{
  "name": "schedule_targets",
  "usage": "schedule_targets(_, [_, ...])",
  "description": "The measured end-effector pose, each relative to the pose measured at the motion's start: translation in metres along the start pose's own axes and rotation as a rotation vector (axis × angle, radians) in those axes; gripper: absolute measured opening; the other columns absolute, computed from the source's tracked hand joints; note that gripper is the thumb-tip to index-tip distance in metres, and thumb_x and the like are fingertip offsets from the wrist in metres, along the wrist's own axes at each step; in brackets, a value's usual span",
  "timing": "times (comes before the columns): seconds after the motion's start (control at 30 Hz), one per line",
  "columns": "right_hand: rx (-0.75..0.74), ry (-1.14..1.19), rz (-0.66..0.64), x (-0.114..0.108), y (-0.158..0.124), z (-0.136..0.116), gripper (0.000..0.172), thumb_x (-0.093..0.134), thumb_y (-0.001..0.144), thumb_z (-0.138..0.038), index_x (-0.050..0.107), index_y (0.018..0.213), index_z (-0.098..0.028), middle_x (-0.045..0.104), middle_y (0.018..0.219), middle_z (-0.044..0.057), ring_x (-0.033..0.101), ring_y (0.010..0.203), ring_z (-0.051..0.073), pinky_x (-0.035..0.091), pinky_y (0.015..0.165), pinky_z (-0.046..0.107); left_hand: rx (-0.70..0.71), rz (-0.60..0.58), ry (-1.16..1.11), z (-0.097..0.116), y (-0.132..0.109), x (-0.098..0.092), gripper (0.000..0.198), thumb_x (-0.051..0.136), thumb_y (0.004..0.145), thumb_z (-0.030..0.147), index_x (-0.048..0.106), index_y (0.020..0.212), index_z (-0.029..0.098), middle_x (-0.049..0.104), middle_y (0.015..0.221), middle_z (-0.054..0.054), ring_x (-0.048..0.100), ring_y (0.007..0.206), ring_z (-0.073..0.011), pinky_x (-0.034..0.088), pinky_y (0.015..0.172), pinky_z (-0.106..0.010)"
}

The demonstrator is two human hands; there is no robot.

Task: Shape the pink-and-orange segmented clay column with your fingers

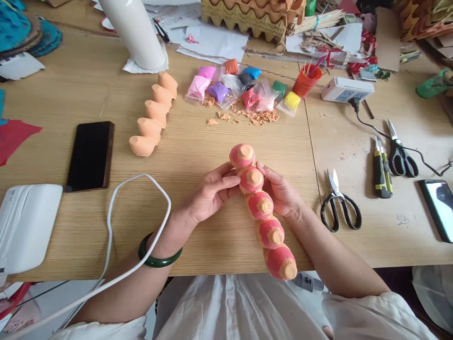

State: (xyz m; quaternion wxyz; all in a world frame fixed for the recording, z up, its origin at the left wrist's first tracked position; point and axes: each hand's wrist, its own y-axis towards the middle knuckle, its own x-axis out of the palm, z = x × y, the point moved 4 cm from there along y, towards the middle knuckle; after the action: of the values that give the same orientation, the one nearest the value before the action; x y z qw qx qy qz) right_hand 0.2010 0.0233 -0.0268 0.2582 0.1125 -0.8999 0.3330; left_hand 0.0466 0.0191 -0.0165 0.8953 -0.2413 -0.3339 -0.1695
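Observation:
Between my two hands is a strip of bumps (261, 206), a row of joined rounded cups coated in pale orange with pinkish-red bands and rough orange tips. It slants from the middle of the table towards my lap. My left hand (214, 189) pinches its left side near the far end, thumb on top. My right hand (281, 191) grips the opposite side, its thumb by the second bump and its other fingers mostly hidden. Farther off to the left lies a similar plain orange strip of cups (148, 127). Packets of coloured clay (219, 92) lie beyond the hands.
Orange scraps (260, 115) lie before the packets, near a red cup (307, 80). On the right are black-handled scissors (340, 203), a utility knife (382, 172) and a power strip (347, 89). A white cable (110, 226) crosses over my left forearm; a black phone (90, 156) lies left.

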Motion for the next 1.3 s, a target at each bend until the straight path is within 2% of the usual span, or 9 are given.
schedule_targets(0.27, [0.033,0.079,-0.175,0.011,-0.003,0.002,0.041,0.096,0.072,-0.057,0.075,0.082,-0.022,0.074,0.079,0.000,0.065,0.073,0.016,0.057,0.068,0.027,0.031,0.056,-0.065,-0.002,0.006,-0.012,0.028,0.097,0.079,0.038,0.085,0.103,0.031,0.085,0.105,0.004,0.078,0.099,-0.0161,0.063,0.089,-0.023])
schedule_targets(0.47, [-0.012,0.118,-0.143,0.010,-0.002,0.004,0.040,0.106,0.061,-0.045,0.082,0.081,-0.021,0.076,0.074,-0.002,0.064,0.065,0.012,0.056,0.065,0.023,0.085,0.007,-0.078,0.003,0.005,-0.008,0.016,0.087,0.091,0.033,0.083,0.106,0.028,0.084,0.109,0.002,0.078,0.102,-0.0157,0.061,0.089,-0.023])
schedule_targets(0.53, [-0.062,0.113,-0.123,0.008,-0.001,0.001,0.037,0.105,0.063,-0.046,0.082,0.078,-0.022,0.075,0.072,-0.002,0.063,0.065,0.013,0.056,0.065,0.024,0.108,-0.010,-0.058,0.006,0.002,-0.004,0.027,0.086,0.090,0.031,0.082,0.117,0.028,0.082,0.113,0.000,0.076,0.105,-0.0152,0.059,0.092,-0.023])
schedule_targets(0.63, [-0.118,0.060,-0.106,0.005,-0.002,-0.003,0.032,0.103,0.066,-0.047,0.082,0.075,-0.024,0.075,0.072,-0.001,0.062,0.064,0.014,0.055,0.064,0.028,0.141,-0.036,0.013,0.010,-0.003,0.002,0.046,0.092,0.081,0.026,0.080,0.125,0.028,0.079,0.117,-0.001,0.073,0.108,-0.0157,0.057,0.095,-0.024])
schedule_targets(0.8, [-0.120,0.016,-0.140,0.005,-0.004,-0.003,0.035,0.102,0.068,-0.046,0.081,0.074,-0.019,0.072,0.068,-0.001,0.057,0.058,0.011,0.050,0.058,0.025,0.173,0.045,0.118,0.008,-0.003,-0.001,0.040,0.095,0.075,0.018,0.080,0.112,0.024,0.077,0.106,0.000,0.071,0.102,-0.0152,0.058,0.091,-0.023])
schedule_targets(0.93, [-0.108,0.058,-0.114,0.006,-0.004,0.000,0.033,0.102,0.068,-0.045,0.082,0.075,-0.020,0.075,0.071,-0.001,0.060,0.059,0.012,0.052,0.060,0.026,0.248,0.058,0.123,0.007,0.000,-0.003,0.045,0.098,0.073,0.018,0.080,0.114,0.023,0.079,0.105,0.000,0.072,0.100,-0.0143,0.060,0.087,-0.022])
schedule_targets(1.07, [-0.142,0.061,-0.087,0.006,-0.002,-0.001,0.035,0.105,0.064,-0.045,0.081,0.071,-0.021,0.074,0.067,-0.002,0.059,0.057,0.011,0.052,0.058,0.025,0.245,0.092,0.142,0.008,0.000,-0.003,0.048,0.095,0.076,0.020,0.079,0.121,0.025,0.078,0.112,-0.002,0.072,0.109,-0.0183,0.061,0.095,-0.027])
schedule_targets(1.2, [-0.189,0.026,-0.089,0.007,-0.003,-0.007,0.036,0.105,0.064,-0.046,0.081,0.069,-0.021,0.072,0.065,-0.003,0.058,0.056,0.009,0.051,0.059,0.023,0.220,0.116,0.206,0.013,-0.002,-0.008,0.071,0.096,0.076,0.024,0.072,0.141,0.036,0.075,0.128,-0.002,0.072,0.117,-0.0228,0.061,0.099,-0.034])
schedule_targets(1.3, [-0.196,-0.011,-0.068,0.007,-0.005,-0.008,0.036,0.105,0.065,-0.047,0.081,0.069,-0.021,0.072,0.066,-0.002,0.059,0.058,0.010,0.051,0.060,0.025,0.247,0.164,0.267,0.017,-0.003,-0.013,0.088,0.099,0.071,0.022,0.065,0.150,0.038,0.074,0.131,-0.003,0.073,0.111,-0.0229,0.063,0.099,-0.038])
